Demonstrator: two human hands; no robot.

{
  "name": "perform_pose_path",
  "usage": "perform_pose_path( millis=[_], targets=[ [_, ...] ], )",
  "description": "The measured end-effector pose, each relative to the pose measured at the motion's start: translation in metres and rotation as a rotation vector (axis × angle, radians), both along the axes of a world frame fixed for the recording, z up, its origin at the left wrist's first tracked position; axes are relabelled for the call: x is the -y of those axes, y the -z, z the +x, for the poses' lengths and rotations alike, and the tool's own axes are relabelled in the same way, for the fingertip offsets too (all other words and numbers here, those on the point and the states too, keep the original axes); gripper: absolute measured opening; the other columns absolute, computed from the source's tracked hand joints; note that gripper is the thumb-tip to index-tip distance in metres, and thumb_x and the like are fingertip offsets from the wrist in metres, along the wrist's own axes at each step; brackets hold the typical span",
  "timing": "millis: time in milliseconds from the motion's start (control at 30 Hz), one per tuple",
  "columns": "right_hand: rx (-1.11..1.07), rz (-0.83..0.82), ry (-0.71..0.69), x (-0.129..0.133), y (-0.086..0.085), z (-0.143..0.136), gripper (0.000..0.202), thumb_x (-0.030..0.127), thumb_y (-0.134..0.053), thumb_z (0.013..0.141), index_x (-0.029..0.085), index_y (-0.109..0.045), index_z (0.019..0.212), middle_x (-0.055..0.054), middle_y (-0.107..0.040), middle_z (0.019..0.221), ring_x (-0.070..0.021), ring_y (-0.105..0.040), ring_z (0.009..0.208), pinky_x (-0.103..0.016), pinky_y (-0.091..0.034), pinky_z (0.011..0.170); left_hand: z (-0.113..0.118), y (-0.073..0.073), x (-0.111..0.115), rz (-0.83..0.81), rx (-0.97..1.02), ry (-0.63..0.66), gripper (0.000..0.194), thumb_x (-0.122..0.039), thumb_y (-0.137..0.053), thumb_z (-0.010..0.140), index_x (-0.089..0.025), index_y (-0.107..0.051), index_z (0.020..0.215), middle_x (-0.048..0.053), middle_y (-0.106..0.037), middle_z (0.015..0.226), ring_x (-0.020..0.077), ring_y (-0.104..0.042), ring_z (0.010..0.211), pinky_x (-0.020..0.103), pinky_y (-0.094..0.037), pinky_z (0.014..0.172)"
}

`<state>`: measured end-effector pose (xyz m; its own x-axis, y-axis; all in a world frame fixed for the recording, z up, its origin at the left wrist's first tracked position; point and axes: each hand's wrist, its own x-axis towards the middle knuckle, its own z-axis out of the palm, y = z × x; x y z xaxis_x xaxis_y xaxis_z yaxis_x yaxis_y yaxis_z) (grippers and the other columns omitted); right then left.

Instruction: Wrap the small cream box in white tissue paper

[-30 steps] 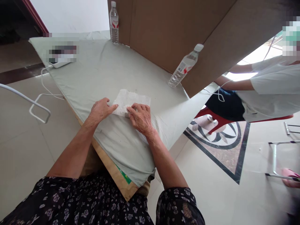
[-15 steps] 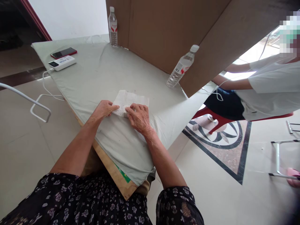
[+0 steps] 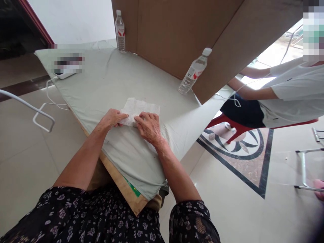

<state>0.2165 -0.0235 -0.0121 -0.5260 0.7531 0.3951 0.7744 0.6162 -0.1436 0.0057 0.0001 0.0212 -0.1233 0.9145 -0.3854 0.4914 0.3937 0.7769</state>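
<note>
Left hand (image 3: 113, 118) since closed, pinching sheet (image 3: 139, 105) at left edge | right hand (image 3: 151, 128) atop, hold unclear | likely light, limp; take edges

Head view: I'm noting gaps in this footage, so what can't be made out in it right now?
All in the head view:
- Sheet: the part under the right hand is covered by that hand.
- White device: its top is masked by pixelation.
- Near bottle: its label's small print is too small to read.
- Pink thing: cut off by the right edge, so I can't tell what it is.
</note>
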Motion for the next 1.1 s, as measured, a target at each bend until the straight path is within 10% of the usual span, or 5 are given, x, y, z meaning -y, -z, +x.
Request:
perform_pose_path(
  millis=[567,1100],
  targets=[
    [0.018,-0.029,-0.006,0.001,-0.004,0.001,0.024,0.024,-0.052,0.102,0.027,-0.067,0.121,-0.007,-0.068,0.128,-0.0258,-0.055,0.117,-0.041,-0.031,0.103,0.029,-0.003,-0.001,0.202,-0.457,-0.001,0.022,-0.02,-0.065,0.071,-0.021,-0.045,0.06,-0.005,-0.038,0.054,0.0122,-0.038,0.058,0.027,-0.027,0.056],
    [-0.034,-0.067,-0.02,0.001,-0.006,0.002,0.033,0.018,-0.054,0.098,0.024,-0.066,0.128,-0.008,-0.073,0.128,-0.0267,-0.059,0.115,-0.043,-0.03,0.106,0.037,-0.02,0.003,0.082,0.281,0.071,0.009,-0.021,-0.06,0.071,-0.016,-0.063,0.064,0.001,-0.058,0.062,0.0123,-0.055,0.057,0.024,-0.052,0.052]
  ],
)
